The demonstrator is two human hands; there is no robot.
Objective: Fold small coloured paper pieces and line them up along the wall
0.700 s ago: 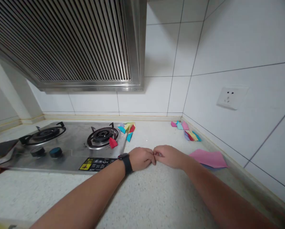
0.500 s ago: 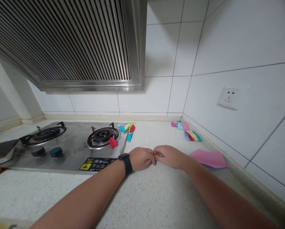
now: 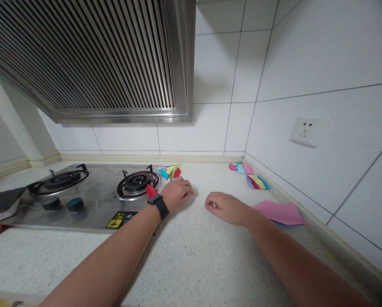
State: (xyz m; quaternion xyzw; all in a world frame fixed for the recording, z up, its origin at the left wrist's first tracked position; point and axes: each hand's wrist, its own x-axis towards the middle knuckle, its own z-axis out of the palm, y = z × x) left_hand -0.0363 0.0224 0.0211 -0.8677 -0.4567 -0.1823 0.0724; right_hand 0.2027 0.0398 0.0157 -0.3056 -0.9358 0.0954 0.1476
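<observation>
Beyond left hand (image 3: 177, 194), coloured papers (image 3: 174, 171)

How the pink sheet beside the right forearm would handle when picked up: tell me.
The pink sheet looks thin, so it is probably very light for its size. With no visible stiffening, it would likely flex and might crease under a firm pinch. A bluish sheet shows under its near edge, so the two could lift together or slide apart.
</observation>
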